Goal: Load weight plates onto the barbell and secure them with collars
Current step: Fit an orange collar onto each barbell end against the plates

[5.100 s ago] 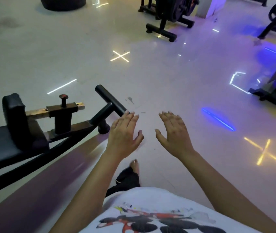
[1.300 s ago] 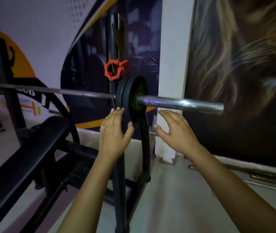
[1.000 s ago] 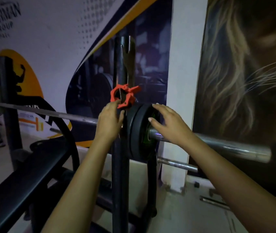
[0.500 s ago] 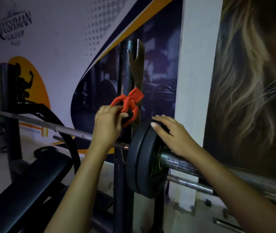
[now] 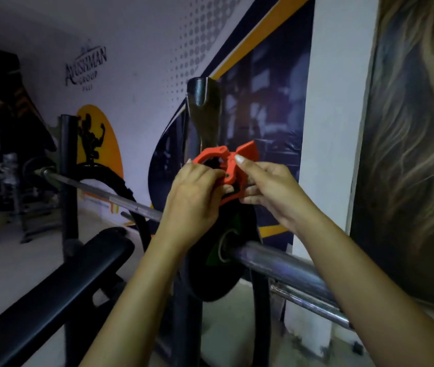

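A steel barbell [image 5: 284, 268] rests on a black rack upright [image 5: 204, 115], its bare sleeve pointing toward me at the right. A black weight plate [image 5: 221, 276] with a green centre sits on that sleeve against the upright. Above the plate, both hands hold a red clamp collar [image 5: 226, 165] in front of the upright. My left hand [image 5: 194, 200] grips its ring from the left. My right hand [image 5: 266, 189] pinches its lever side, thumb on top. The collar is off the sleeve.
A black padded bench [image 5: 59, 282] runs from lower left toward the rack. A second upright [image 5: 69, 181] stands at the left. A thinner steel bar [image 5: 311, 303] lies below the sleeve. A white pillar [image 5: 332, 128] and printed walls stand close behind.
My right hand left the plate and joined my left hand on the red collar. The collar has come off the upright slightly toward me, and my view moved closer.
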`<state>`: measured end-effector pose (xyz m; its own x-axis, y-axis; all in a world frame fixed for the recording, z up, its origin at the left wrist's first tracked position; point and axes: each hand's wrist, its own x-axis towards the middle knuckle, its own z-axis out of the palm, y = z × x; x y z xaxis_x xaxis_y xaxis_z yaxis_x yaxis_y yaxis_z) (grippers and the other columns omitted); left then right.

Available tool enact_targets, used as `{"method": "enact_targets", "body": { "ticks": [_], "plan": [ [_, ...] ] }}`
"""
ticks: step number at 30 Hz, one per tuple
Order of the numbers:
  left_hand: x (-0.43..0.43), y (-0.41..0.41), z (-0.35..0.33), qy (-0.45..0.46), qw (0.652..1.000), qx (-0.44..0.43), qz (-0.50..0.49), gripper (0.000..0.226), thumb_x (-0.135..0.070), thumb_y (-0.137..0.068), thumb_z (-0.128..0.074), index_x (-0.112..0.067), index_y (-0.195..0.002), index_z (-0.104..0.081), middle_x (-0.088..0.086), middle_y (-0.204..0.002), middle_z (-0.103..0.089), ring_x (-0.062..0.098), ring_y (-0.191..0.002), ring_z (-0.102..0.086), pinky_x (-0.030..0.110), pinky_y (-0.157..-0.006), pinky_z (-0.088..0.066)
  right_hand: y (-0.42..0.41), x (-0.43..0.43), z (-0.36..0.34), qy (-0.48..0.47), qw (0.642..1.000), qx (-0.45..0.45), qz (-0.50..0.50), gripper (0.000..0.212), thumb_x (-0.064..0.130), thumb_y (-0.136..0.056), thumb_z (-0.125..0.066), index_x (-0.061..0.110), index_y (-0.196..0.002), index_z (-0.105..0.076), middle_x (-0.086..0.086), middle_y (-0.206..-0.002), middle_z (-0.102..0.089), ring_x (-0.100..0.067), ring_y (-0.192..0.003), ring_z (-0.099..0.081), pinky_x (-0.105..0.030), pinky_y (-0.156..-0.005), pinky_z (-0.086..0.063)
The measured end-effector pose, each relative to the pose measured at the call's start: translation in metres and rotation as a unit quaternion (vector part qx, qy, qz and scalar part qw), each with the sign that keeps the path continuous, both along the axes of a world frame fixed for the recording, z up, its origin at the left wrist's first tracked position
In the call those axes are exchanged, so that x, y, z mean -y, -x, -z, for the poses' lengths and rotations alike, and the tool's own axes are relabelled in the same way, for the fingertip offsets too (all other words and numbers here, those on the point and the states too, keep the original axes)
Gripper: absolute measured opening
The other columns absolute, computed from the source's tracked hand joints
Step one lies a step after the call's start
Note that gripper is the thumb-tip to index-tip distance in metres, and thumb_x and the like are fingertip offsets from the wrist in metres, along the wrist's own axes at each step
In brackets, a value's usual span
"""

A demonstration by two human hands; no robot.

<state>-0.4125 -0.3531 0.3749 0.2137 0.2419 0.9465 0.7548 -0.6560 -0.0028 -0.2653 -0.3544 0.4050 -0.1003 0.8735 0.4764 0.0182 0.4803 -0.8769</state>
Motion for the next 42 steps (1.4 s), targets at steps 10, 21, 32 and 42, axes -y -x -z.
{"method": "enact_targets", "body": {
  "ticks": [10,21,32,42],
  "plan": [
    [0.111,-0.157,0.046,0.002,0.994,0.111,-0.005,0.040,-0.042,-0.075,-0.065,-0.010,-0.100,-0.066,0.002,-0.100,-0.059,0.014,-0.098,-0.049,0.017,-0.088,-0.037,-0.156,0.094,0.024,0.052,0.996,-0.011,-0.073,0.016,0.018,-0.085,-0.061,0.005,-0.076,-0.063,-0.012,-0.069,-0.063,-0.023,-0.061,-0.063,-0.037,-0.064,-0.057],
    [0.196,-0.262,0.076,0.206,0.910,0.338,0.121,0.033,-0.040,-0.092,-0.045,-0.018,-0.108,-0.065,-0.008,-0.093,-0.069,0.006,-0.092,-0.063,0.027,-0.083,-0.049,-0.280,0.151,0.063,0.151,0.964,-0.029,-0.216,0.010,0.015,-0.087,-0.055,0.008,-0.081,-0.060,-0.010,-0.072,-0.059,-0.023,-0.065,-0.063,-0.044,-0.077,-0.055],
    [0.196,-0.287,0.120,0.203,0.930,0.299,0.067,0.031,-0.024,-0.092,-0.052,-0.015,-0.121,-0.058,-0.015,-0.114,-0.055,-0.002,-0.110,-0.052,0.011,-0.089,-0.041,-0.298,0.141,0.132,0.198,0.940,-0.123,-0.248,0.029,0.001,-0.093,-0.041,0.003,-0.119,-0.056,-0.017,-0.119,-0.061,-0.028,-0.111,-0.056,-0.043,-0.100,-0.042],
    [0.155,-0.260,0.130,0.181,0.929,0.322,-0.006,0.037,-0.026,-0.086,-0.060,-0.016,-0.121,-0.058,-0.002,-0.121,-0.057,-0.001,-0.114,-0.048,0.023,-0.101,-0.040,-0.261,0.071,0.139,0.205,0.946,-0.065,-0.243,0.040,0.001,-0.093,-0.045,0.006,-0.133,-0.045,-0.014,-0.126,-0.058,-0.025,-0.115,-0.057,-0.033,-0.089,-0.050]
  ]
}}
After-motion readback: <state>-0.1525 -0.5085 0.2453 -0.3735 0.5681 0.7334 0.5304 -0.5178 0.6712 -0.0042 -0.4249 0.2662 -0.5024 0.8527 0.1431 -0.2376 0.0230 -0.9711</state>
